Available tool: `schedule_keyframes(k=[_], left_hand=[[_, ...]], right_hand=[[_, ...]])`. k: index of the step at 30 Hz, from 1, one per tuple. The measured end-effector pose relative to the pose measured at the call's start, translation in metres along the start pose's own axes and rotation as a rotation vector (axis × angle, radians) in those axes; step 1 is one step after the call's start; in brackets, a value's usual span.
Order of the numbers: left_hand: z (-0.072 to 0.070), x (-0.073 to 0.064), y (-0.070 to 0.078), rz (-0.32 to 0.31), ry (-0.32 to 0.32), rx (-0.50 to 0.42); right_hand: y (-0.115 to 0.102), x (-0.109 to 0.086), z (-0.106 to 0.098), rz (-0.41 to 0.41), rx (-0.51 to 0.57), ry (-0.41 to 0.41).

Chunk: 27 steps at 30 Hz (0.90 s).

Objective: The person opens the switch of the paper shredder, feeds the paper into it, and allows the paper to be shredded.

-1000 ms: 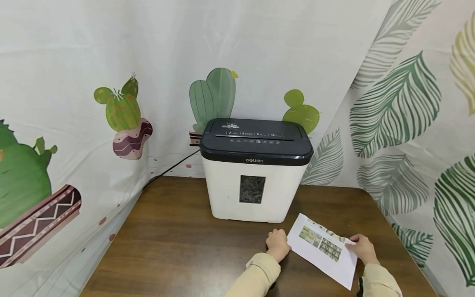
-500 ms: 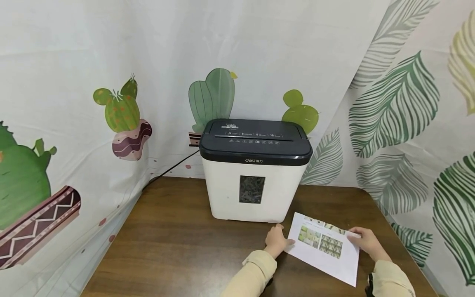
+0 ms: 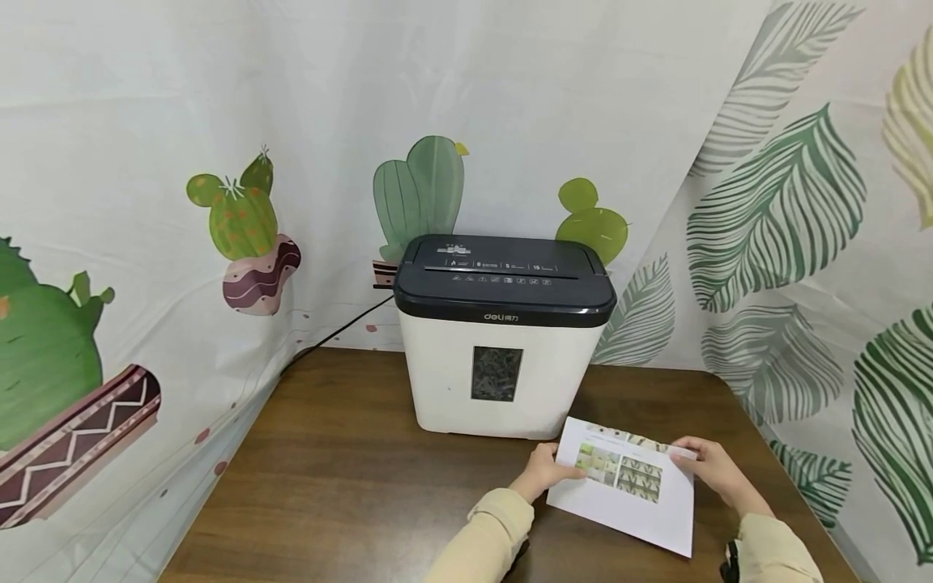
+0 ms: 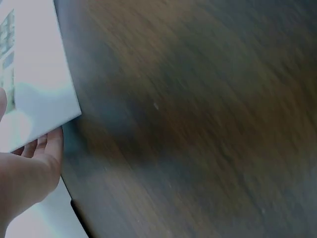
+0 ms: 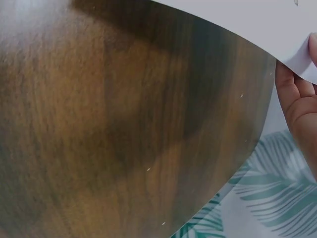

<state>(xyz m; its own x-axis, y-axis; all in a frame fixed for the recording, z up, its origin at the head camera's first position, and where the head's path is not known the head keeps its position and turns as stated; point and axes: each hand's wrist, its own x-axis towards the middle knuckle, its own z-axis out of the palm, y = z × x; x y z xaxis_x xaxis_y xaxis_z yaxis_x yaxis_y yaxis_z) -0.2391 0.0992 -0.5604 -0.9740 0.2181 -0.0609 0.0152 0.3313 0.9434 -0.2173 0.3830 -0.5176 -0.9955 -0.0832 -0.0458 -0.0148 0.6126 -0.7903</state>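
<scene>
A sheet of white paper [image 3: 659, 522] with printed colour pictures is held up off the table in front of me, right of centre in the head view. My left hand [image 3: 545, 472] pinches its left edge, thumb on the printed face and fingers behind. At the upper right corner my right hand [image 3: 717, 470] grips it the same way. In the left wrist view the fingers [image 4: 52, 144] lie under the paper [image 4: 44, 64]. The right wrist view shows the fingers [image 5: 287, 87] beneath the paper's edge [image 5: 237, 20]. A paper shredder [image 3: 445, 372] with a dark slotted top stands behind the sheet.
The shredder's black cord [image 3: 342, 328] runs left to the back edge of the brown wooden table [image 3: 328, 470]. Behind hangs a white curtain [image 3: 313, 81] printed with cacti and leaves. A window in the shredder's front shows shreds inside.
The paper has moved left, closer to the shredder, and turned a little straighter. My left thumb has come over onto its printed face; the right hand still grips the upper right corner.
</scene>
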Motion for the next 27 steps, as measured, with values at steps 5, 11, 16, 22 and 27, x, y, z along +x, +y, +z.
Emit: schedule_keyframes(k=[5, 11, 16, 22, 27], left_hand=[[0.004, 0.001, 0.003, -0.02, 0.078, -0.02], [0.0, 0.001, 0.006, -0.026, 0.165, 0.079], [-0.009, 0.0, 0.006, 0.004, 0.167, 0.069], [-0.021, -0.002, 0.0, 0.106, 0.156, 0.064], [-0.033, -0.004, -0.008, 0.123, 0.154, 0.02]], right_hand=[[-0.006, 0.002, 0.005, -0.059, 0.03, 0.018], [-0.011, 0.004, 0.01, -0.054, 0.062, 0.046], [-0.014, 0.004, 0.017, -0.018, 0.189, 0.072], [-0.012, 0.0, 0.025, -0.017, 0.443, 0.042], [-0.016, -0.002, 0.034, 0.021, 0.539, 0.056]])
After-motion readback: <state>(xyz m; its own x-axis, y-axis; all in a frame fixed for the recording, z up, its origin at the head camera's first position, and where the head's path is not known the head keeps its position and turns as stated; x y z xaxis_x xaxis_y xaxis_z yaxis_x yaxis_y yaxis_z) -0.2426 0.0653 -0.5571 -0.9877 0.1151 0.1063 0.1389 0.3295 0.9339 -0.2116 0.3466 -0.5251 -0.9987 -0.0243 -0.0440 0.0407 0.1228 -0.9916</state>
